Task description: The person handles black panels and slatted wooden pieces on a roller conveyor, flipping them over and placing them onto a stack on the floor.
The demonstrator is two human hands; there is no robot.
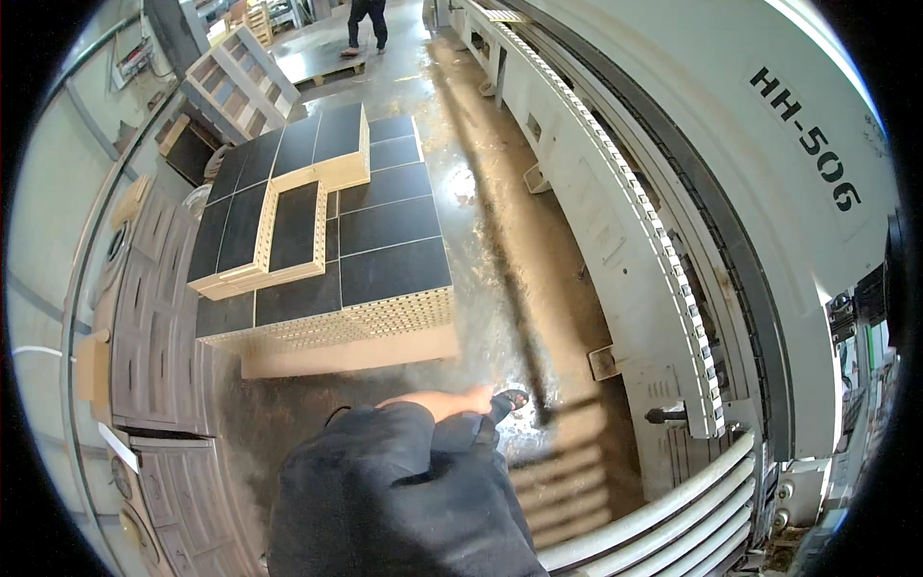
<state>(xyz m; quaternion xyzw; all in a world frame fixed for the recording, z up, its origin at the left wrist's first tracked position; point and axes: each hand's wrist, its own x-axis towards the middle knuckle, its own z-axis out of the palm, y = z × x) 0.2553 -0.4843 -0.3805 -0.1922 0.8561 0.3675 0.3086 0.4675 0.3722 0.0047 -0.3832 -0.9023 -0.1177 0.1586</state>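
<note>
A bare forearm and hand [460, 401] reach rightward from dark clothing at the lower middle; this looks to be my left hand. Its fingers are blurred and partly merged with the clothing, so whether they hold anything is unclear. The hand is just above my dark trouser leg and a sandalled foot [516, 397]. My right hand does not show. Ahead and to the left is a low stack of black-faced boards [389, 226] with rows of holes along their pale edges. A smaller black-topped board piece [293, 226] lies on the stack, beside more boards piled higher.
A long pale machine [615, 207] with a toothed edge runs along the right. Curved white bars [663, 519] stand at the lower right. Grey drawer fronts [154, 308] line the left side. Farther off, another person [367, 24] stands near a pallet-borne sheet stack [312, 50].
</note>
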